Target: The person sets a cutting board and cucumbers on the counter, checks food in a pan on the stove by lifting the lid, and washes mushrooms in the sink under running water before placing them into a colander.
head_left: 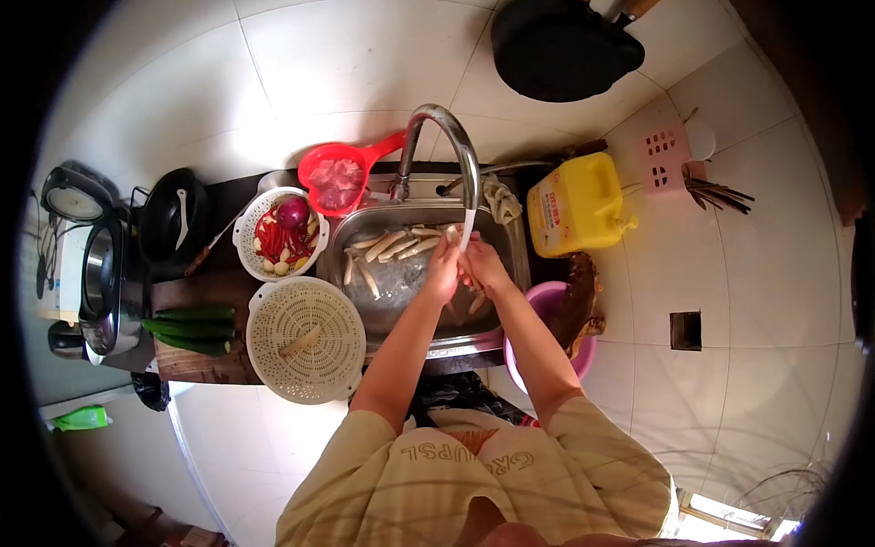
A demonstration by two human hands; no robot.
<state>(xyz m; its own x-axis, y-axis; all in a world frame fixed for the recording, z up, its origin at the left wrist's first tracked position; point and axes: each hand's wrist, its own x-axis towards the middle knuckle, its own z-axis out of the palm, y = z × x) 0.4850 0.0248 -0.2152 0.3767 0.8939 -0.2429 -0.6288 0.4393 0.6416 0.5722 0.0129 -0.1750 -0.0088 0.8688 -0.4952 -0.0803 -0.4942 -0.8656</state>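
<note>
Under the running water from the tap (447, 123), my left hand (444, 270) and my right hand (485, 266) are close together, fingers curled round a pale long piece (453, 237), mostly hidden by them. It resembles the several slender, whitish, root-like pieces (394, 246) lying in water in the steel sink (428, 346). I cannot make out their exact kind. Left of the sink, a cream colander (273, 365) holds a small amount of the same pale pieces (303, 341).
A white basket (244, 239) holds a red onion, chillies and garlic. Behind it sits a red strainer-shaped bowl (314, 164) of meat. Cucumbers (193, 330) lie on a wooden board (210, 365). On the right stand a yellow jug (576, 205) and a pink basin (512, 360).
</note>
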